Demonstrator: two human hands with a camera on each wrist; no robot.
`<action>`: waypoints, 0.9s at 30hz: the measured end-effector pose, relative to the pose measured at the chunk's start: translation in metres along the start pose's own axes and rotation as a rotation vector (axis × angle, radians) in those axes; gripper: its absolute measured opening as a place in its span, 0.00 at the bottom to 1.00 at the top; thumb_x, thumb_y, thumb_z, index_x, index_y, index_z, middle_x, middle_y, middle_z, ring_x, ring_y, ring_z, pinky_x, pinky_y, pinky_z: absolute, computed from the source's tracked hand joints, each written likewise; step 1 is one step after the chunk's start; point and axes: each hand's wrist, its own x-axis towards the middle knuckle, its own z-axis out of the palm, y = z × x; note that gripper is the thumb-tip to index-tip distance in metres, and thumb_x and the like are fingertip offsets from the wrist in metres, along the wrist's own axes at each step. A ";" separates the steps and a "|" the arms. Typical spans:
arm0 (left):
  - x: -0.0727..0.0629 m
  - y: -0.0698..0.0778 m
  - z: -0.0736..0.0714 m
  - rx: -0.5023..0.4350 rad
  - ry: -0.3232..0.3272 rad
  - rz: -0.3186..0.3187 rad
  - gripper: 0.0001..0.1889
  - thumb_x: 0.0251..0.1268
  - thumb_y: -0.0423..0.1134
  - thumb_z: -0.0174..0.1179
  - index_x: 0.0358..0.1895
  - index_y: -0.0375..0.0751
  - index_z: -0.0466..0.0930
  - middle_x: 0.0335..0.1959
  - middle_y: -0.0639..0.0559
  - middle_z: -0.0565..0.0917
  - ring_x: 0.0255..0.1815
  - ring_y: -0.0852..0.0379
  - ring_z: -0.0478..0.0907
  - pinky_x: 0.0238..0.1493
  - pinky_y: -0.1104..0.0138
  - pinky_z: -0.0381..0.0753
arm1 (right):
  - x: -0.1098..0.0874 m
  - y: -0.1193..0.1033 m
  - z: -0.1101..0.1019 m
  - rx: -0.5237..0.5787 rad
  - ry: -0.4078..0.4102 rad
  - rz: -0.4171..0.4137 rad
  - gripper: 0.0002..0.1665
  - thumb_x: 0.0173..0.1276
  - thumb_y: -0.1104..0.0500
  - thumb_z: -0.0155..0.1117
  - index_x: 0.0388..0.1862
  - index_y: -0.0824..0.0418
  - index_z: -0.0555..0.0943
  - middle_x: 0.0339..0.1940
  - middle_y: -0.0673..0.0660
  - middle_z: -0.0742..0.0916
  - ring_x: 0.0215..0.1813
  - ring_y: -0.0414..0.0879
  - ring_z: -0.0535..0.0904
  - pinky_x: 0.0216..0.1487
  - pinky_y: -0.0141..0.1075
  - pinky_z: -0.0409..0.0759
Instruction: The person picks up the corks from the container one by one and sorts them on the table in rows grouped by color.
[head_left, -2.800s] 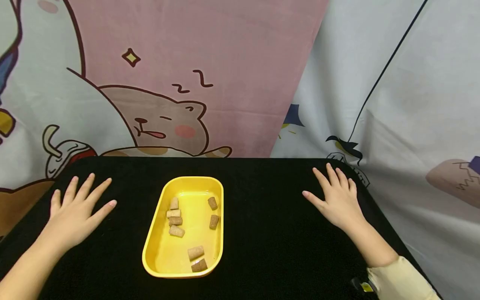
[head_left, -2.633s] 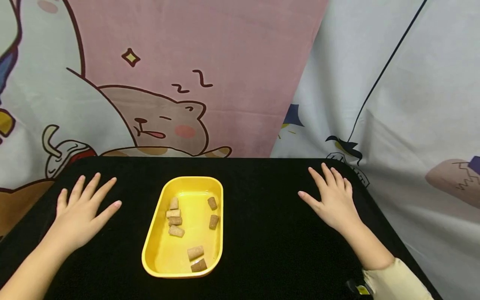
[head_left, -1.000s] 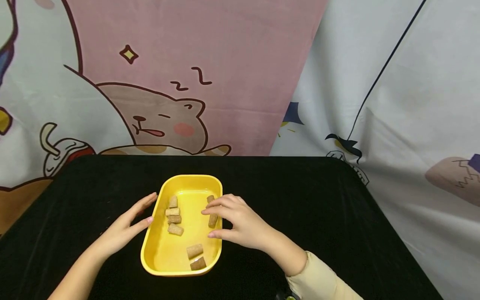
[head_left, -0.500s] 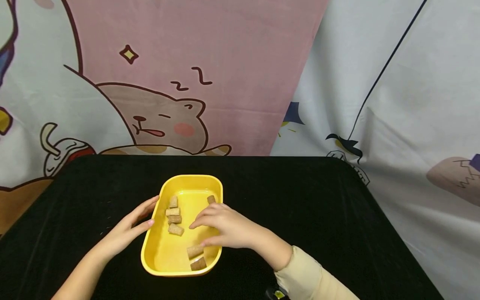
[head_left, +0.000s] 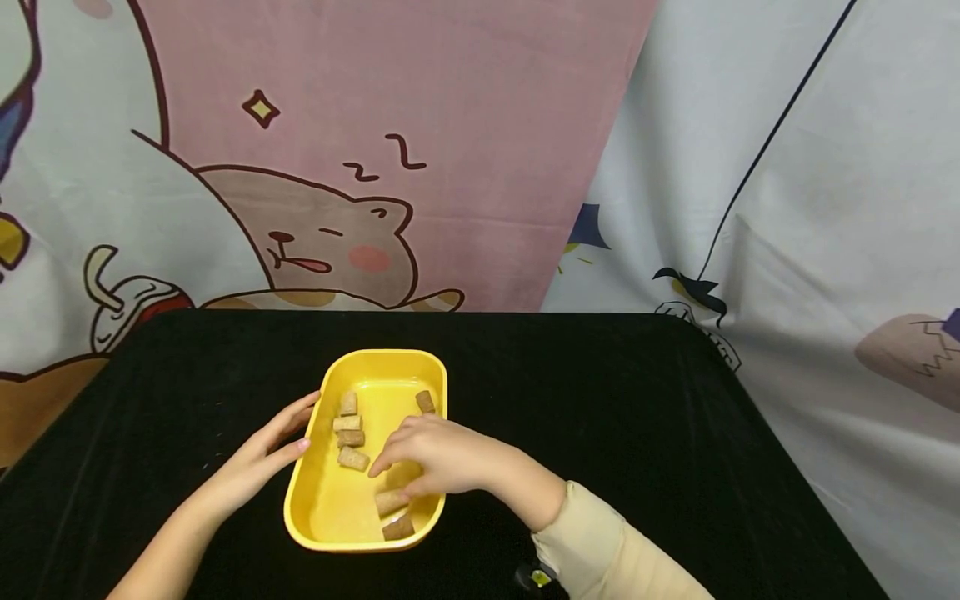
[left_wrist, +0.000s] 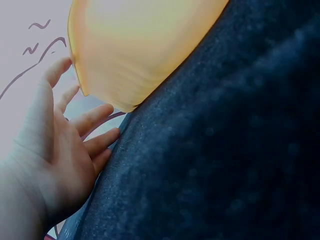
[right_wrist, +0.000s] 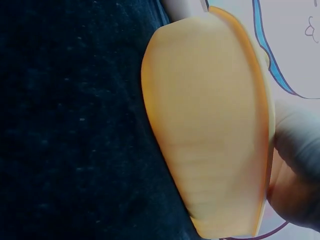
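A yellow tray [head_left: 303,508] holds several short cylinders that look like corks. On its left side lie light and brown corks, among them a tan cork [head_left: 352,458]. My left hand [head_left: 251,458] rests at the left rim, thumb and fingertips against it, fingers fairly straight; the left wrist view shows the thumb by the tray's edge. Reaching over the right rim, my right hand [head_left: 438,454] has its fingers bent loosely above a tan cork [head_left: 391,502] near the front, thumb tip at that cork's right end. A darker cork [head_left: 398,527] lies just in front.
The tray stands on a black cloth-covered table [head_left: 600,392]. Behind hangs a printed curtain [head_left: 487,150] with cartoon animals. Another brown cork [head_left: 425,402] lies by the tray's back right, and my right hand covers the area in front of it.
Both hands have come in from the table's sides to the tray. Over the last second my right hand has moved forward-left and down toward the front tan cork; the left stays at the rim.
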 end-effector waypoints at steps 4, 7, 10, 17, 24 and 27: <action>0.000 0.001 0.000 0.001 0.000 -0.001 0.28 0.75 0.36 0.46 0.75 0.42 0.50 0.67 0.29 0.63 0.65 0.28 0.60 0.54 0.36 0.67 | 0.006 0.000 -0.002 -0.014 -0.068 0.007 0.20 0.59 0.51 0.71 0.52 0.45 0.83 0.50 0.36 0.82 0.53 0.32 0.70 0.58 0.28 0.63; 0.000 0.001 0.001 -0.001 -0.001 -0.002 0.29 0.75 0.36 0.46 0.75 0.42 0.50 0.67 0.28 0.62 0.65 0.28 0.60 0.54 0.36 0.67 | 0.010 0.000 -0.004 -0.017 -0.114 0.014 0.20 0.57 0.54 0.73 0.51 0.44 0.84 0.49 0.35 0.82 0.51 0.31 0.70 0.55 0.27 0.64; 0.000 0.001 0.001 -0.001 -0.001 -0.001 0.29 0.75 0.37 0.46 0.75 0.43 0.50 0.67 0.28 0.62 0.65 0.28 0.59 0.54 0.36 0.67 | 0.013 -0.001 -0.005 -0.031 -0.149 0.010 0.22 0.55 0.57 0.74 0.50 0.43 0.84 0.49 0.34 0.82 0.49 0.31 0.70 0.53 0.27 0.64; 0.000 0.002 0.001 -0.007 -0.002 -0.008 0.29 0.76 0.37 0.45 0.76 0.43 0.49 0.68 0.28 0.61 0.65 0.27 0.59 0.54 0.36 0.66 | 0.019 -0.001 -0.005 -0.066 -0.217 -0.022 0.26 0.54 0.59 0.74 0.52 0.39 0.83 0.49 0.33 0.81 0.47 0.30 0.70 0.51 0.26 0.64; 0.000 0.002 0.000 -0.017 -0.009 -0.013 0.29 0.76 0.37 0.45 0.76 0.43 0.48 0.68 0.27 0.60 0.65 0.27 0.58 0.54 0.36 0.67 | 0.025 -0.001 -0.003 -0.063 -0.267 -0.045 0.25 0.53 0.59 0.74 0.50 0.39 0.84 0.47 0.32 0.81 0.43 0.31 0.69 0.46 0.24 0.65; 0.000 0.001 0.001 -0.026 -0.013 -0.017 0.29 0.76 0.37 0.45 0.76 0.43 0.48 0.68 0.27 0.60 0.66 0.27 0.58 0.55 0.36 0.66 | 0.027 0.000 -0.001 -0.058 -0.272 -0.047 0.23 0.54 0.59 0.74 0.49 0.40 0.85 0.45 0.32 0.81 0.42 0.31 0.70 0.45 0.23 0.65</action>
